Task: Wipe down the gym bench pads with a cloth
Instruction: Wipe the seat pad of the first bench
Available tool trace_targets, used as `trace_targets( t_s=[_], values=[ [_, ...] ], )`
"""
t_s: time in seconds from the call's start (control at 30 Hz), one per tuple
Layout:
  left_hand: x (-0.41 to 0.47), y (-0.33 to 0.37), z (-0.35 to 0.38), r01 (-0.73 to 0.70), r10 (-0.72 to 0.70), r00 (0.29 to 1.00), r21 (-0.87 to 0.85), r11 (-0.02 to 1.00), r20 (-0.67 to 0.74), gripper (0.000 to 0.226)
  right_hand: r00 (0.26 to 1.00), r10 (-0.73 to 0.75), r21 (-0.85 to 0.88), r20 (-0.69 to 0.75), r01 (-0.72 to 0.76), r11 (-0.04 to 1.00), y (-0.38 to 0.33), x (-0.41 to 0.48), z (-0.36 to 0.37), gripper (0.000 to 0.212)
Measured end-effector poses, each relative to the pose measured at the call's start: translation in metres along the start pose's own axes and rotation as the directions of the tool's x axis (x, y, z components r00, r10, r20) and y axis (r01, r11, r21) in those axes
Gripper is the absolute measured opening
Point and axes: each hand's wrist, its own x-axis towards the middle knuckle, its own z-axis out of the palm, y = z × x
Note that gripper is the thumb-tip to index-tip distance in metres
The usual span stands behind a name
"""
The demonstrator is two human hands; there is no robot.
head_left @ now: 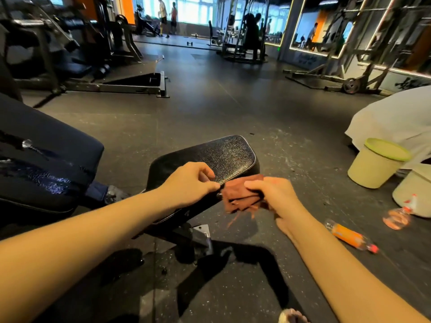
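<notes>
A black seat pad [224,157] of the gym bench sits at the centre, tilted up, with a cracked glossy surface. The larger back pad [46,159] lies to the left and shows wet streaks. A brown cloth [238,197] hangs bunched at the seat pad's near right corner. My right hand [272,194] grips the cloth with curled fingers. My left hand [189,183] lies on the seat pad's near edge, its fingertips pinching the cloth's left edge.
Two pale buckets [375,166] [412,194] stand on the floor at right, beside a white draped cloth [396,117]. A spray bottle [398,215] and an orange-labelled bottle [349,236] lie near them. Gym machines [58,47] stand behind; people are far off.
</notes>
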Motion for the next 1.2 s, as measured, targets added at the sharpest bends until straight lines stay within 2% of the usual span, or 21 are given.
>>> trace_targets(
  t_s=[0.07, 0.17, 0.23, 0.3, 0.37, 0.47, 0.57, 0.6, 0.63, 0.7, 0.8, 0.87, 0.97, 1.0, 1.07, 1.13, 1.2],
  values=[
    [-0.001, -0.008, -0.017, -0.054, 0.06, 0.998, 0.219, 0.974, -0.018, 0.016, 0.988, -0.057, -0.108, -0.142, 0.042, 0.993, -0.008, 0.017, -0.008, 0.022],
    [-0.005, -0.038, -0.034, -0.124, 0.131, 0.991, 0.423, 0.898, 0.014, 0.027, 0.97, -0.11, -0.263, -0.215, 0.051, 0.964, -0.012, 0.032, -0.014, 0.017],
    [-0.009, -0.06, -0.04, -0.134, 0.137, 0.99, 0.447, 0.884, 0.027, 0.047, 0.947, -0.196, -0.289, -0.253, 0.119, 0.95, -0.008, 0.03, -0.003, 0.018],
    [-0.012, -0.073, -0.041, -0.141, 0.137, 0.99, 0.424, 0.895, 0.04, 0.075, 0.876, -0.318, -0.214, -0.362, 0.254, 0.943, 0.001, 0.022, 0.012, 0.015],
    [-0.011, -0.079, -0.038, -0.174, 0.154, 0.985, 0.417, 0.892, 0.081, 0.089, 0.808, -0.356, -0.134, -0.47, 0.333, 0.933, 0.02, 0.019, 0.035, 0.003],
    [-0.007, -0.081, -0.03, -0.21, 0.185, 0.978, 0.411, 0.887, 0.101, 0.092, 0.818, -0.41, -0.182, -0.404, 0.368, 0.912, 0.063, 0.014, 0.076, 0.005],
    [-0.007, -0.085, -0.025, -0.243, 0.228, 0.97, 0.423, 0.873, 0.088, 0.089, 0.866, -0.473, -0.281, -0.161, 0.419, 0.863, 0.095, -0.027, 0.119, 0.006],
    [-0.008, -0.087, -0.025, -0.244, 0.229, 0.97, 0.42, 0.874, 0.086, 0.089, 0.869, -0.477, -0.275, -0.133, 0.43, 0.86, 0.097, -0.035, 0.124, 0.008],
    [-0.008, -0.089, -0.026, -0.241, 0.227, 0.97, 0.412, 0.879, 0.084, 0.089, 0.865, -0.475, -0.263, -0.162, 0.426, 0.866, 0.094, -0.033, 0.12, 0.011],
    [-0.007, -0.092, -0.03, -0.227, 0.216, 0.974, 0.393, 0.891, 0.074, 0.09, 0.822, -0.456, -0.246, -0.343, 0.39, 0.888, 0.082, -0.008, 0.099, 0.017],
    [-0.003, -0.093, -0.036, -0.211, 0.206, 0.977, 0.379, 0.901, 0.054, 0.088, 0.759, -0.424, -0.246, -0.495, 0.345, 0.906, 0.06, 0.027, 0.064, 0.006],
    [-0.002, -0.093, -0.037, -0.224, 0.22, 0.974, 0.378, 0.898, 0.055, 0.084, 0.775, -0.406, -0.22, -0.484, 0.342, 0.914, 0.065, 0.027, 0.07, 0.008],
    [0.001, -0.094, -0.035, -0.251, 0.255, 0.966, 0.373, 0.893, 0.04, 0.078, 0.879, -0.335, -0.117, -0.338, 0.314, 0.942, 0.098, 0.003, 0.115, 0.011],
    [0.002, -0.094, -0.035, -0.256, 0.262, 0.964, 0.375, 0.891, 0.035, 0.076, 0.913, -0.319, -0.132, -0.255, 0.294, 0.947, 0.11, -0.009, 0.13, 0.013],
    [0.004, -0.093, -0.034, -0.259, 0.26, 0.964, 0.377, 0.889, 0.049, 0.075, 0.928, -0.339, -0.209, -0.157, 0.304, 0.929, 0.115, -0.03, 0.145, 0.013],
    [0.004, -0.093, -0.035, -0.249, 0.244, 0.968, 0.374, 0.893, 0.064, 0.074, 0.927, -0.335, -0.15, -0.166, 0.312, 0.938, 0.101, -0.025, 0.133, 0.012],
    [0.002, -0.094, -0.035, -0.248, 0.24, 0.968, 0.383, 0.89, 0.07, 0.071, 0.905, -0.312, -0.069, -0.289, 0.305, 0.95, 0.076, -0.006, 0.103, 0.02]
  ],
)
